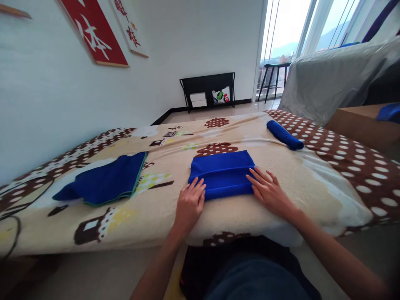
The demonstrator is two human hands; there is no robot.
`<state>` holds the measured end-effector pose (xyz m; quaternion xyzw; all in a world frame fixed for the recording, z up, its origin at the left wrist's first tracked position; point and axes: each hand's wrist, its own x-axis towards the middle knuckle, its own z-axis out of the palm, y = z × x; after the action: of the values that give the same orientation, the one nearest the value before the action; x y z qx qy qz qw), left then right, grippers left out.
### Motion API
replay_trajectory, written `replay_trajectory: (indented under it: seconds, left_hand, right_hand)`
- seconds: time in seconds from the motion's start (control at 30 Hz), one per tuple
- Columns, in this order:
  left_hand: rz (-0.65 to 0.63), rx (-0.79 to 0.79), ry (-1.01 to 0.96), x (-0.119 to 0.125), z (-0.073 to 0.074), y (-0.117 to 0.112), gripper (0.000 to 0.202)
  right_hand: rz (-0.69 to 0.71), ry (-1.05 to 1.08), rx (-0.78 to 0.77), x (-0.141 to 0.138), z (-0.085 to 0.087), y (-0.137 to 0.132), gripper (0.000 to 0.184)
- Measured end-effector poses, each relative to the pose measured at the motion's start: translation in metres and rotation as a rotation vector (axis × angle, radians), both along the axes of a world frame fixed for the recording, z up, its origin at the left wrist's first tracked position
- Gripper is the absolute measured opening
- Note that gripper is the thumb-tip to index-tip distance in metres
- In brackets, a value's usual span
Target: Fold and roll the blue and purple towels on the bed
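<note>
Blue folded cloth, flat on a patterned blanket at the centre of the frame. Left hand over its lower left edge, fingers nearly together and laid on the fabric; right hand at its right edge, fingers slightly apart, tips on it. Green-edged navy cloth at middle left, rolled blue cloth at middle right. At upper left, red scroll with white 体 legible, beside white scroll with red characters; print on white item at upper centre too small to read.
</note>
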<state>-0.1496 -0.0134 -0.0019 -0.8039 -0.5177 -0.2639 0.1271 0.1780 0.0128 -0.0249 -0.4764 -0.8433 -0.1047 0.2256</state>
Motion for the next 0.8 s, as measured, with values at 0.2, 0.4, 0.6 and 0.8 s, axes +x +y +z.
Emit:
replay_trajectory:
  seconds: [0.2,0.4,0.6,0.8]
  left_hand:
    - [-0.037,-0.001,0.035,-0.011,-0.005,-0.025,0.035]
    - [0.144,-0.129,0.000,-0.013,-0.019,-0.006,0.038]
    - [0.149,-0.185,-0.105,-0.014,-0.005,0.004,0.027]
    - [0.167,-0.331,-0.060,-0.017,0.004,-0.024,0.022]
  right_hand:
    - [0.129,0.017,-0.013,0.032,-0.011,-0.020,0.044]
    - [0.040,0.022,-0.030,0.023,-0.013,0.004,0.033]
    - [0.000,0.057,-0.106,0.005,0.013,0.017,0.015]
    - [0.051,0.086,-0.292,0.015,0.013,-0.011,0.013]
